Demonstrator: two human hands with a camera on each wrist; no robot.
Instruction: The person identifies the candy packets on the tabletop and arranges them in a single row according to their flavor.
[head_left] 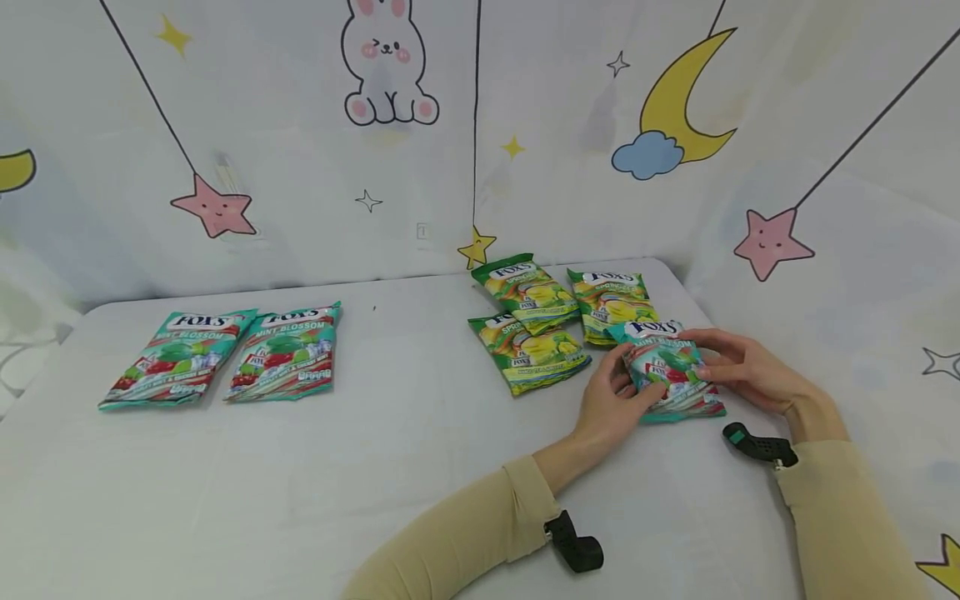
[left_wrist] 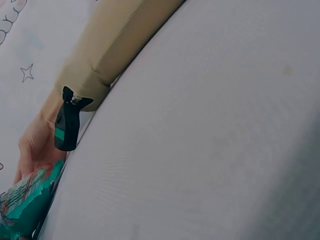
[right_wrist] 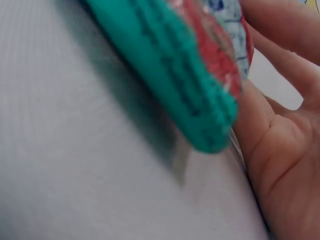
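My left hand (head_left: pixel 611 400) and right hand (head_left: pixel 738 367) both hold a teal FOX'S Mint Blossom candy bag (head_left: pixel 675 379) at the right of the table. The left thumb lies over the bag's lower left front, with the other fingers curled at its left side. On the opposite side, the right thumb presses the front while the forefinger reaches the top corner. In the left wrist view, part of the bag (left_wrist: pixel 30 207) shows at the lower left. The right wrist view shows its sealed teal edge (right_wrist: pixel 170 70) close over the white surface, beside a palm.
Just behind the held bag lie green Spring Tea candy bags: one at the right (head_left: pixel 611 304), one at the left (head_left: pixel 528 354), and one overlapping it (head_left: pixel 525 292). Two more Mint Blossom bags (head_left: pixel 180 358) (head_left: pixel 285 354) lie side by side at the table's (head_left: pixel 300 483) far left.
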